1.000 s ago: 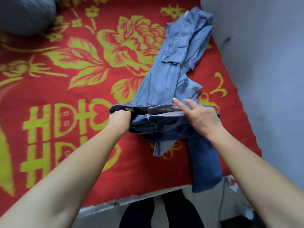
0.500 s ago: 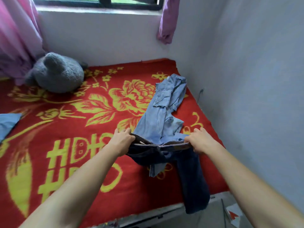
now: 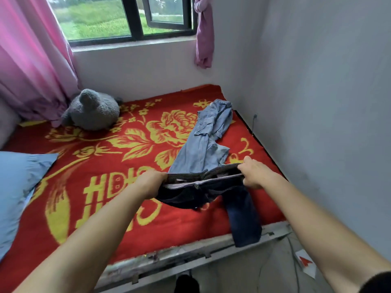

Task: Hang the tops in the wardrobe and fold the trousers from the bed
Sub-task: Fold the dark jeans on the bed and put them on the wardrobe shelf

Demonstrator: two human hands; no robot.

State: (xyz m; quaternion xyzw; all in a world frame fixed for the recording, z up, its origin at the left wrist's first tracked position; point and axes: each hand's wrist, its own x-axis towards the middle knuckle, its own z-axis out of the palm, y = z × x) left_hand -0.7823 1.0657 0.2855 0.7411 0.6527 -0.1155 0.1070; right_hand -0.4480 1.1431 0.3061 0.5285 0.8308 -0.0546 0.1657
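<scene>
Gripping with the left hand (image 3: 151,182), fingers curled round one end of a waistband (image 3: 203,176); gripping likewise with the right hand (image 3: 254,174) at the other end. Both closed on cloth, neither spread. Stretching that band taut and crosswise between the two fists, just above the blanket (image 3: 105,187). Holding up the dark trousers (image 3: 190,195) this way, near the front-right corner of the bed (image 3: 190,249), seat sagging beneath and touching the red cover. Trailing one dark leg (image 3: 243,225) back toward the body and over the bed's near edge, on the right-hand side. Reading the long axis, then, as running from the fists down and back toward the body, with the right hand nearer that dangling leg. Probably calling for a lift or a shake next, to bring the legs together before folding.

Looking past the fists: lying just beyond, the light-blue trousers (image 3: 203,142), stretching away toward the far-right corner by the wall (image 3: 317,102), near end tucked behind the waistband, nearer the right hand.

Counting up: two hands, two pairs of trousers, one grey plush toy (image 3: 93,109), one blue pillow (image 3: 19,187), no tops and no wardrobe showing.
</scene>
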